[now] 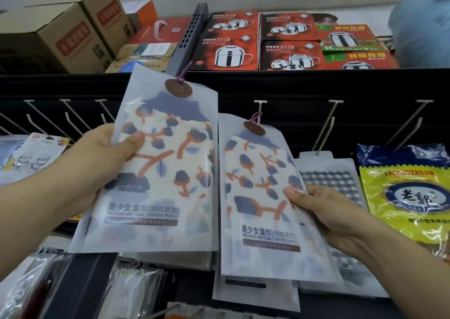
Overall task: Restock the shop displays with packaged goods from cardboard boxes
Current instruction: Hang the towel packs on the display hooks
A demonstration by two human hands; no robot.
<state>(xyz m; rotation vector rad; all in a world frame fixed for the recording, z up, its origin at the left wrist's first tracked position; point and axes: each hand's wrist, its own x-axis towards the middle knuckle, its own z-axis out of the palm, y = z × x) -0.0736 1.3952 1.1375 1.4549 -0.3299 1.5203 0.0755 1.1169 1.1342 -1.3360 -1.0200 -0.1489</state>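
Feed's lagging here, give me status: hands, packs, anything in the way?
Left hand grips one bath towel pack, raised at the pegboard. Right hand holds second towel pack, on its hook or not unclear. Bare hooks alongside, nothing blocking.

Both forearms come into view bare from the lower corners, with no sleeve, cuff, watch, bracelet or glove on either. The left hand (107, 155) wears no ring on the thumb, the only digit of it that shows, and that thumbnail is short, rounded and unpainted. The right hand (323, 211) likewise carries no ring on its visible fingers; its thumbnail is trimmed short and plain, without polish. Both wrists are uncovered all the way to the picture's edge, so nothing shows of any clothing worn further up the arms.
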